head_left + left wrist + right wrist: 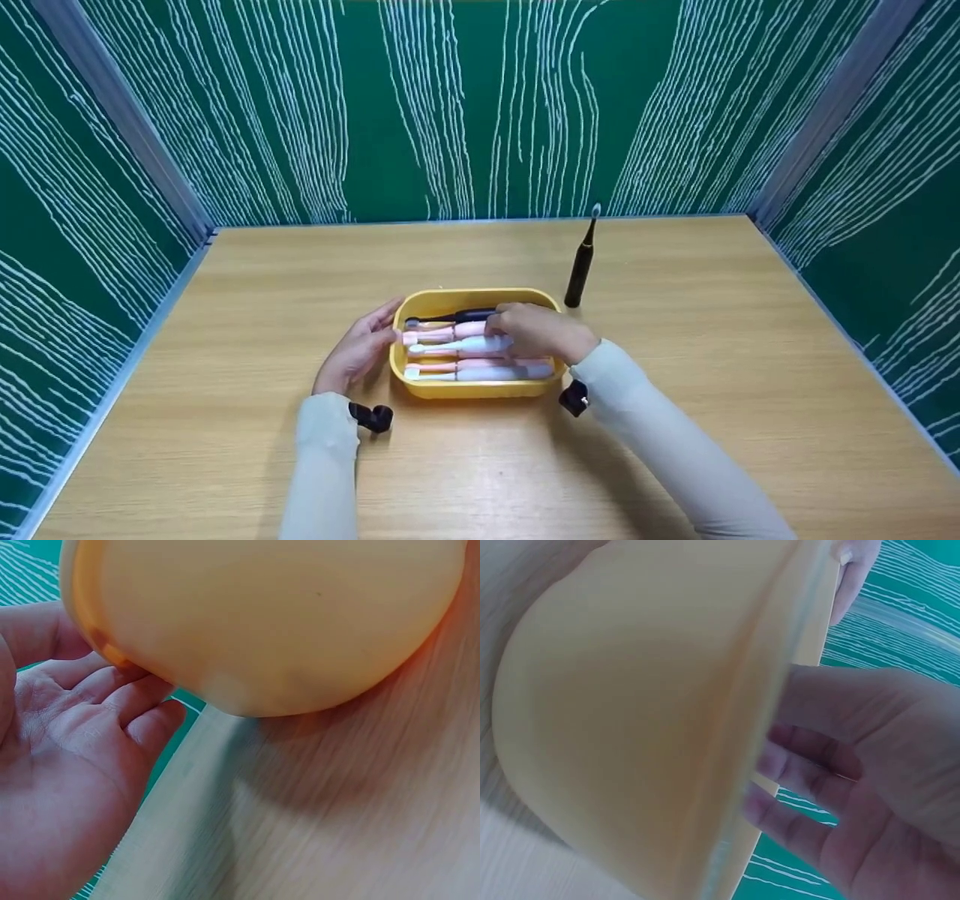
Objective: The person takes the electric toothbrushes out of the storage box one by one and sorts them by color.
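A yellow tray (480, 294) lies mid-table and holds several electric toothbrushes side by side, pink, white (457, 347) and black. My left hand (360, 352) has straight fingers that touch the tray's left end. The left wrist view shows that hand (67, 765) with its palm open against the tray's wall (262, 615). My right hand (536, 334) reaches over the tray's right half, fingers curled down on the handle of the pink toothbrush (461, 330). In the right wrist view the hand (855, 765) dips behind the tray's rim (630, 727), which hides what it grips.
A black electric toothbrush (581, 262) stands upright just behind the tray's right corner. The wooden table (225, 300) is walled on three sides by green panels with white lines (480, 112). Black wrist straps (373, 417) sit on both pale sleeves.
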{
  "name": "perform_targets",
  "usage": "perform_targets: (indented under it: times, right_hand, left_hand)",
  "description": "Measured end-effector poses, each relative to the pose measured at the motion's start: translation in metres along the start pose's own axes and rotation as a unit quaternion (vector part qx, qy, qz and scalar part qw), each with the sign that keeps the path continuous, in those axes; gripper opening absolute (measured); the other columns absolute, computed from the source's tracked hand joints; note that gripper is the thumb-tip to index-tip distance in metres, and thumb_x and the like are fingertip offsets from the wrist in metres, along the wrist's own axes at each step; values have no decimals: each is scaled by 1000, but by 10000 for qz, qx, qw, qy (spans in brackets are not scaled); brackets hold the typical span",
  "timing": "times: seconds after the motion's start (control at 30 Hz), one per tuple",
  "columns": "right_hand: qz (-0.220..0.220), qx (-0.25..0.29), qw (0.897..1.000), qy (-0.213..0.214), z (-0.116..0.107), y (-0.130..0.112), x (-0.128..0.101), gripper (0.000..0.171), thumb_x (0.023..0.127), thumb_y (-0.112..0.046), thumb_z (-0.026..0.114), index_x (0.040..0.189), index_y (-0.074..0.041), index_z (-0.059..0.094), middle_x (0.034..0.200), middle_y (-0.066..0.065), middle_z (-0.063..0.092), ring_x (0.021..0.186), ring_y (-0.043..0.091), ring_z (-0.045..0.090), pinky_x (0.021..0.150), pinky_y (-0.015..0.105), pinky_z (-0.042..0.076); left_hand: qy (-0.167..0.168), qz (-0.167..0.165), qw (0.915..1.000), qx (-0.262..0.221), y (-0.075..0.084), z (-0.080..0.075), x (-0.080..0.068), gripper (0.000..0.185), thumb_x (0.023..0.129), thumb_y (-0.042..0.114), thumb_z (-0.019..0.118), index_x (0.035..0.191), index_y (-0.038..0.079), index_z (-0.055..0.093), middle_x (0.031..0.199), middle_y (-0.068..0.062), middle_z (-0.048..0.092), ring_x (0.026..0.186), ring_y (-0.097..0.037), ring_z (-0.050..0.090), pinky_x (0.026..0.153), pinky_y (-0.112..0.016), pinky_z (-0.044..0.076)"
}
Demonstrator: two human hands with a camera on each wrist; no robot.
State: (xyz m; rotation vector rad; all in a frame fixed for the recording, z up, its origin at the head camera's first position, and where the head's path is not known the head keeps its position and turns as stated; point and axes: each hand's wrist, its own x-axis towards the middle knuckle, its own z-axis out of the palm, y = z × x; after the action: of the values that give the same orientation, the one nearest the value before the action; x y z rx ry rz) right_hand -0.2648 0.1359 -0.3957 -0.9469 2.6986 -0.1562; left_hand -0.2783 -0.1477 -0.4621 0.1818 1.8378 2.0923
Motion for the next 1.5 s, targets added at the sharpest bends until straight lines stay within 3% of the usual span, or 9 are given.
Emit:
perform_targets:
  times: [0.23, 0.67, 1.03, 1.27, 1.5]
  right_hand:
    - [172, 140, 9989, -412, 3, -1, 5, 35, 88, -14, 69, 123, -17, 66, 114, 3, 68, 94, 17, 57, 99, 34, 51]
    - [390, 302, 9972, -561, -2, -3, 2, 43, 91, -10, 64, 132, -24, 61, 130, 1, 63, 106, 18, 57, 108, 39, 45]
    - [520, 249, 9964, -627, -3, -5, -1, 43, 93, -13, 61, 133, -29, 59, 132, -1, 61, 106, 18, 57, 109, 40, 43]
    - [423, 74, 9972, -607, -2, -7, -3, 42, 93, -13, 62, 134, -25, 59, 129, 0, 64, 99, 15, 59, 106, 37, 46]
    - [443, 53, 9975, -550, -1, -8, -5, 43, 91, -15, 65, 133, -23, 59, 131, 0, 63, 105, 15, 59, 107, 38, 46]
  left_hand:
    - [-85, 119, 9998, -98, -2, -1, 0, 72, 85, -13, 44, 152, -1, 17, 159, -18, 20, 146, -28, 23, 121, -37, 22]
    - [-72, 45, 9998, -188, -1, -1, -1, 73, 87, -12, 45, 153, 3, 18, 161, -13, 15, 147, -27, 20, 120, -35, 24]
    - [-8, 0, 9999, -165, -4, -3, 0, 71, 88, -10, 46, 153, 5, 20, 161, -11, 19, 147, -24, 21, 120, -35, 23]
    - [-352, 397, 9981, -306, -8, -3, 1, 71, 88, -12, 43, 152, -4, 13, 160, -19, 15, 147, -29, 20, 121, -37, 20]
    - [-339, 391, 9983, -253, -8, -4, 1, 71, 88, -12, 43, 152, -3, 14, 160, -19, 15, 147, -30, 19, 121, -37, 20]
